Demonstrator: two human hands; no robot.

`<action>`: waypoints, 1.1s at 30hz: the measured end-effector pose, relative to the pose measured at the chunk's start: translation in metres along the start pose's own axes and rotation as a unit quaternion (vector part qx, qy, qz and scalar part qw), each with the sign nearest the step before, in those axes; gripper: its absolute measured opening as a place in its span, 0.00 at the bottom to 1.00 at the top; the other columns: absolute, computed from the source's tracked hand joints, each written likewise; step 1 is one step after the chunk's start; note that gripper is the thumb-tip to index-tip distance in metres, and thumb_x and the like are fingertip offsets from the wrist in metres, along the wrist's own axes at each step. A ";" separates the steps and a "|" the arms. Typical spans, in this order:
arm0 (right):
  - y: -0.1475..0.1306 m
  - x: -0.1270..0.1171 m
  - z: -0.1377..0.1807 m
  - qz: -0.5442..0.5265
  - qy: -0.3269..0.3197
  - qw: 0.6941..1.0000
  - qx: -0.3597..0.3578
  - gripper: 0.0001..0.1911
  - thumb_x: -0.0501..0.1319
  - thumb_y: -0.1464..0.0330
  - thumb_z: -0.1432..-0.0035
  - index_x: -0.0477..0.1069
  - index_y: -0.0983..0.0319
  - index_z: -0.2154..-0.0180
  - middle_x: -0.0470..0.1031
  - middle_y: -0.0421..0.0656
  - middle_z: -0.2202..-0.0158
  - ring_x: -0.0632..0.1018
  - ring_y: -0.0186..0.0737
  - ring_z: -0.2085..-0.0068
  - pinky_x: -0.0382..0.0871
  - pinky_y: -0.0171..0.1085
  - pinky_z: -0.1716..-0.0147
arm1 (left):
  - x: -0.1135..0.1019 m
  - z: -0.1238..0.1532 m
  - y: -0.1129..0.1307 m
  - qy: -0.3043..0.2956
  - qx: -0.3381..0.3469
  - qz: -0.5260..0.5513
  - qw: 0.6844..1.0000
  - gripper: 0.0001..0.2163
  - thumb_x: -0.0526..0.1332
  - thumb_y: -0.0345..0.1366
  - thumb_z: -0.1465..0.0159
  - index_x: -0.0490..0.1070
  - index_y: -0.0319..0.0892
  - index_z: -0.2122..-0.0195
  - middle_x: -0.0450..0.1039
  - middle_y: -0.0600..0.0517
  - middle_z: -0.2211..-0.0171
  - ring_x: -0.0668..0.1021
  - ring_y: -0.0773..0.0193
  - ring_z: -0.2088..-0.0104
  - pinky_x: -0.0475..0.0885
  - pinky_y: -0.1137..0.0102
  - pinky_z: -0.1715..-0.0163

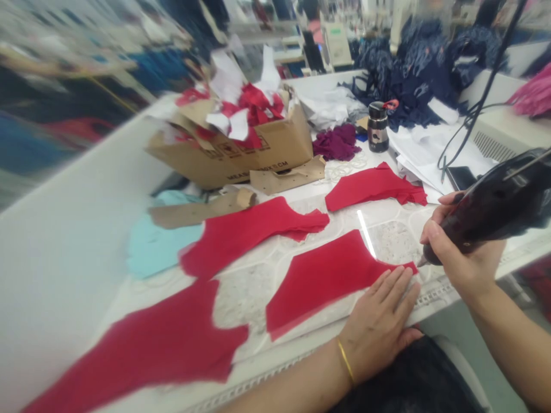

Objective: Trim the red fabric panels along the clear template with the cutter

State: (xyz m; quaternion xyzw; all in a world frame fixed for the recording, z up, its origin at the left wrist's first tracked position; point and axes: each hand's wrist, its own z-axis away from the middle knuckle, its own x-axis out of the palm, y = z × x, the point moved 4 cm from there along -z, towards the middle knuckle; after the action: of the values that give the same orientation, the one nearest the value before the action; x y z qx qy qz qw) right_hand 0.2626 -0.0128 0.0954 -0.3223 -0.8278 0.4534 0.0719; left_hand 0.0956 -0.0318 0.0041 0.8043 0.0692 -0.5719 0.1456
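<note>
My left hand [381, 321] lies flat with fingers stretched out, pressing the near right corner of a red fabric piece [321, 275] on the white table [64, 252]. My right hand [460, 246] is wrapped round a dark hand-held tool [499, 203] whose tip touches the fabric's pointed right corner. A cord runs up from the tool. Other red cut pieces lie around: one at the near left [146, 347], one in the middle [249, 229], and a small stack farther back [374, 186].
An open cardboard box [241, 146] full of red and white scraps stands at the back. A pale blue cloth [150, 246], card patterns, a purple scrap pile [338, 143], a dark bottle [377, 126], white papers and dark blue fabric heaps lie around.
</note>
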 end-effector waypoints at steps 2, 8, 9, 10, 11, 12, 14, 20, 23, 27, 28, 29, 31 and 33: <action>0.001 0.001 0.001 -0.006 0.004 1.000 0.003 0.09 0.67 0.66 0.40 0.69 0.57 0.59 0.75 0.39 0.73 0.81 0.44 0.71 0.79 0.45 0.68 | 0.000 0.000 0.000 0.002 0.001 0.001 1.000 0.31 0.52 0.53 0.24 0.62 0.30 0.33 0.65 0.33 0.32 0.68 0.43 0.31 0.67 0.53 0.33; 0.005 0.003 0.002 -0.030 0.012 0.999 0.003 0.11 0.68 0.65 0.41 0.70 0.57 0.58 0.75 0.38 0.75 0.79 0.42 0.73 0.76 0.42 0.71 | -0.002 0.001 0.001 0.005 0.000 -0.005 1.000 0.31 0.51 0.54 0.24 0.63 0.31 0.34 0.65 0.34 0.33 0.69 0.42 0.32 0.68 0.53 0.34; 0.006 0.003 0.002 -0.034 0.011 0.999 0.001 0.11 0.68 0.65 0.41 0.70 0.57 0.57 0.75 0.38 0.75 0.79 0.42 0.73 0.76 0.42 0.71 | -0.002 0.001 0.001 0.004 -0.001 -0.005 1.000 0.31 0.51 0.54 0.24 0.63 0.31 0.34 0.65 0.34 0.32 0.69 0.42 0.32 0.68 0.53 0.34; 0.007 0.003 0.002 -0.037 0.011 0.999 0.002 0.11 0.68 0.65 0.41 0.71 0.57 0.57 0.75 0.38 0.75 0.79 0.42 0.73 0.76 0.42 0.71 | -0.002 0.001 0.001 0.002 -0.001 -0.005 1.000 0.31 0.51 0.54 0.24 0.63 0.31 0.33 0.65 0.34 0.32 0.69 0.42 0.32 0.68 0.53 0.34; 0.008 0.003 0.002 -0.040 0.009 0.999 0.002 0.11 0.68 0.66 0.41 0.71 0.57 0.57 0.75 0.38 0.74 0.79 0.42 0.73 0.76 0.42 0.70 | -0.001 0.001 0.001 0.001 -0.002 -0.005 1.000 0.31 0.51 0.54 0.24 0.63 0.31 0.33 0.65 0.34 0.32 0.68 0.42 0.32 0.68 0.54 0.34; 0.009 0.003 0.002 -0.041 0.007 0.999 0.004 0.12 0.68 0.66 0.41 0.71 0.58 0.56 0.75 0.38 0.74 0.79 0.42 0.73 0.76 0.43 0.70 | -0.001 0.002 0.001 0.001 -0.003 -0.005 1.000 0.31 0.52 0.54 0.24 0.63 0.31 0.33 0.64 0.34 0.32 0.68 0.42 0.31 0.68 0.54 0.34; 0.012 0.003 0.004 -0.039 0.008 0.999 0.008 0.12 0.68 0.66 0.41 0.71 0.58 0.56 0.75 0.38 0.74 0.79 0.42 0.72 0.77 0.43 0.70 | 0.001 0.001 0.001 0.000 -0.004 -0.007 1.000 0.31 0.51 0.54 0.24 0.63 0.31 0.33 0.64 0.34 0.32 0.68 0.42 0.31 0.68 0.54 0.34; 0.017 0.003 0.007 -0.038 0.036 0.999 0.004 0.12 0.69 0.65 0.42 0.71 0.57 0.57 0.75 0.39 0.72 0.80 0.44 0.69 0.79 0.45 0.68 | -0.006 0.001 0.001 -0.005 -0.004 0.000 1.000 0.31 0.49 0.55 0.24 0.63 0.31 0.33 0.64 0.34 0.31 0.67 0.43 0.30 0.69 0.53 0.33; 0.015 0.002 0.003 -0.064 0.040 0.997 0.004 0.13 0.69 0.65 0.42 0.71 0.58 0.56 0.75 0.40 0.70 0.81 0.44 0.68 0.79 0.44 0.66 | -0.019 0.008 -0.005 -0.009 -0.012 -0.014 1.000 0.31 0.49 0.54 0.23 0.63 0.31 0.32 0.64 0.34 0.31 0.66 0.44 0.30 0.68 0.52 0.32; 0.014 0.008 -0.007 -0.094 0.041 0.995 0.002 0.12 0.69 0.65 0.41 0.71 0.58 0.57 0.75 0.39 0.70 0.81 0.43 0.68 0.80 0.45 0.65 | -0.037 0.025 -0.024 -0.006 -0.045 -0.068 0.997 0.28 0.46 0.48 0.22 0.62 0.31 0.32 0.65 0.34 0.33 0.68 0.45 0.31 0.70 0.53 0.34; 0.014 0.012 -0.010 -0.096 0.038 0.995 -0.006 0.12 0.69 0.65 0.41 0.71 0.58 0.57 0.75 0.39 0.70 0.81 0.43 0.68 0.80 0.45 0.65 | -0.039 0.030 -0.029 -0.005 -0.055 -0.082 0.995 0.27 0.46 0.48 0.22 0.62 0.31 0.32 0.66 0.34 0.33 0.68 0.45 0.31 0.71 0.53 0.34; 0.015 0.017 -0.012 -0.096 0.035 0.995 -0.014 0.12 0.68 0.64 0.41 0.71 0.58 0.57 0.74 0.39 0.70 0.80 0.43 0.68 0.80 0.45 0.66 | -0.041 0.034 -0.034 -0.004 -0.063 -0.093 0.994 0.28 0.46 0.49 0.22 0.62 0.31 0.32 0.66 0.34 0.33 0.69 0.44 0.32 0.72 0.53 0.35; 0.017 0.030 -0.016 -0.093 0.035 0.995 -0.028 0.12 0.68 0.64 0.41 0.71 0.57 0.56 0.74 0.40 0.69 0.80 0.43 0.68 0.80 0.45 0.66 | -0.040 0.040 -0.042 -0.005 -0.076 -0.108 0.991 0.29 0.46 0.50 0.22 0.62 0.31 0.32 0.66 0.33 0.33 0.70 0.43 0.32 0.73 0.53 0.37; 0.020 0.046 -0.019 -0.094 0.039 0.994 -0.032 0.13 0.68 0.64 0.42 0.70 0.57 0.57 0.74 0.40 0.68 0.80 0.43 0.67 0.81 0.45 0.66 | -0.038 0.044 -0.048 -0.004 -0.084 -0.111 0.990 0.30 0.46 0.52 0.23 0.63 0.31 0.33 0.66 0.33 0.33 0.71 0.42 0.33 0.75 0.52 0.38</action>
State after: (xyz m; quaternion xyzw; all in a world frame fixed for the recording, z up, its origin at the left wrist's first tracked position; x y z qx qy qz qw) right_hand 0.2435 0.0359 0.0824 -0.2627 -0.8651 0.4052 0.1359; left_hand 0.0300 0.0015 0.0186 0.7744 0.2053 -0.5798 0.1483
